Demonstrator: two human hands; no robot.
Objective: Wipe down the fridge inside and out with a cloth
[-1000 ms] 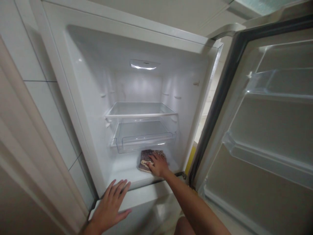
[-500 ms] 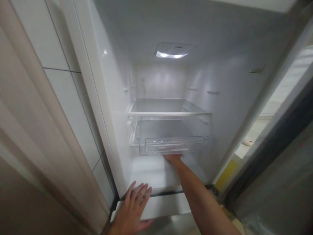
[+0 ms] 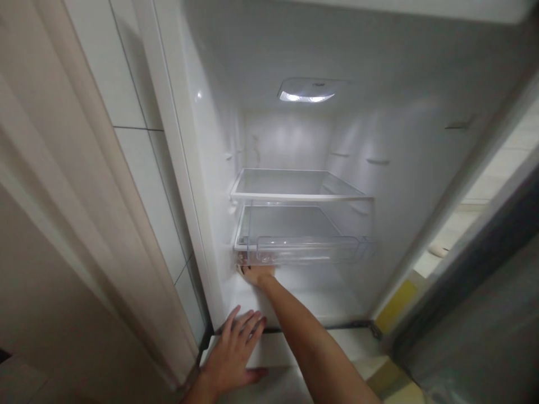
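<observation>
While my right hand [image 3: 256,274] is on the cloth [image 3: 241,260] at ten o'clock, can't tell how tightly, wiping looks unfinished; left hand [image 3: 234,349] is spread, empty.

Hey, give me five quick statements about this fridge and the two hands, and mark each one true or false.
1. The light inside the fridge is on. True.
2. The right hand is at a brownish cloth. True.
3. That cloth is on the upper shelf. False: it is low down, near the left inner wall.
4. The left hand is open. True.
5. The fridge is shut. False: its door stands open on the right.
</observation>
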